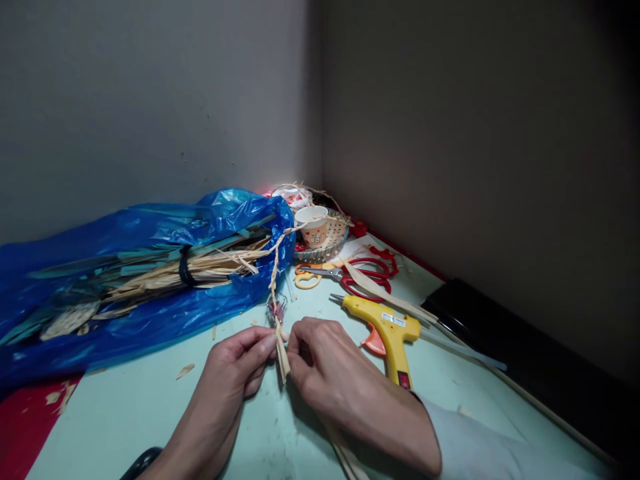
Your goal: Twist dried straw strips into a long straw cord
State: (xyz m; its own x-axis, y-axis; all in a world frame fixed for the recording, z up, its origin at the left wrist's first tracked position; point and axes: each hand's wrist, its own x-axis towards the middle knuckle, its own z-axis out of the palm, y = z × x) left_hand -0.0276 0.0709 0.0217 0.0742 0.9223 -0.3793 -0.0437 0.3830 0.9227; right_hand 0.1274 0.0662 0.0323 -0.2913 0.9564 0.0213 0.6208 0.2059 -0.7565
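Observation:
A twisted cord of pale dried plant strips (pixel 275 267) runs from the paper cup area down to both hands. My left hand (pixel 235 367) is closed, thumb and fingers pinching the cord near its lower end. Opposite it, my right hand (pixel 330 370) has its fingers curled at the same spot, pinching a strand of the strips; the fingertips are partly hidden. Loose flat strip ends hang between the hands. More pale strips (pixel 343 453) pass below my right wrist. Just above the hands, a small purplish clip-like piece (pixel 277 311) sits at the cord.
A blue plastic bag (pixel 235 200) at left holds a tied bundle of dried strips (pixel 215 265). Behind stand a paper cup (pixel 314 230) and a woven basket (pixel 337 237). Red-handled scissors (pixel 367 285), yellow-handled scissors (pixel 306 281) and a yellow glue gun (pixel 395 330) lie right.

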